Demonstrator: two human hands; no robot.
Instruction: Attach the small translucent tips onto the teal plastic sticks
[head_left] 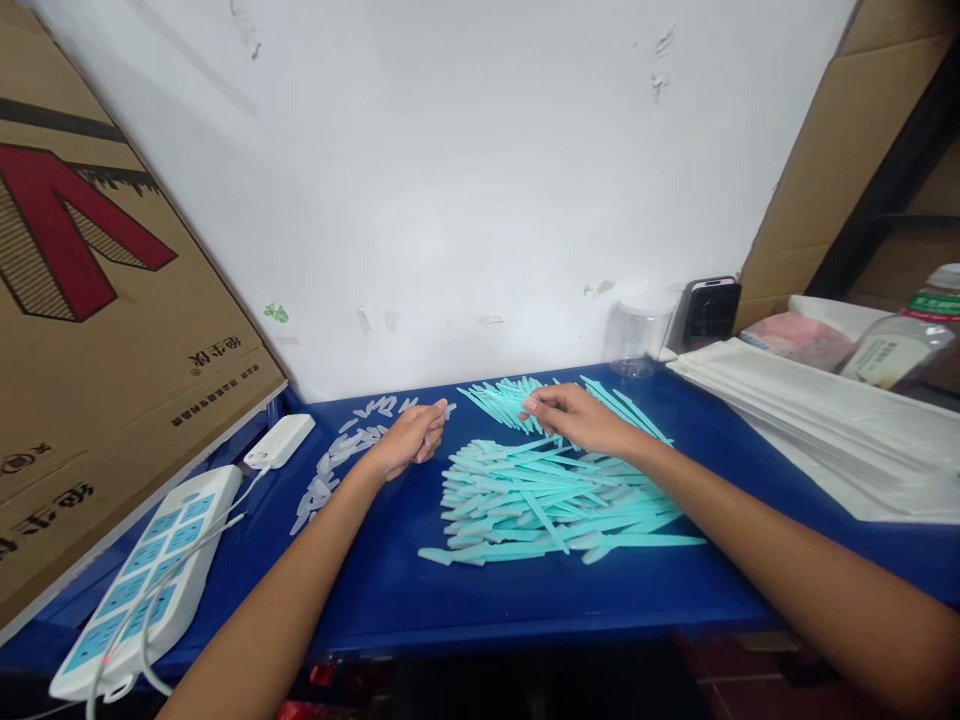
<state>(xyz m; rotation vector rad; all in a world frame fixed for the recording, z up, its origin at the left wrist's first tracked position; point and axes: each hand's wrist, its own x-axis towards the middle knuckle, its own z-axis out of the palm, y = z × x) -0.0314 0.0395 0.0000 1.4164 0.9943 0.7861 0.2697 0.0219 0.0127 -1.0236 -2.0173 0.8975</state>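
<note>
My left hand (411, 440) is closed near the table's back left, with a small translucent plastic cap (428, 438) partly showing between its fingers. Loose caps of the same kind (330, 466) lie scattered beside and behind it. Thumb and fingers of my right hand (566, 412) are pinched together over the back pile of turquoise eyebrow razors (491, 405); whatever is in that pinch cannot be made out. In front of the right hand spreads a larger heap of turquoise eyebrow razors (525, 495), handles mostly pointing right.
A white power strip (191, 580) with cables and a white adapter (281, 440) lie at left beside a large cardboard box (135, 350). At right are a clear jar (637, 340), a dark phone-like object (711, 308), stacked white sheets or bags (825, 430) and a bottle (896, 345).
</note>
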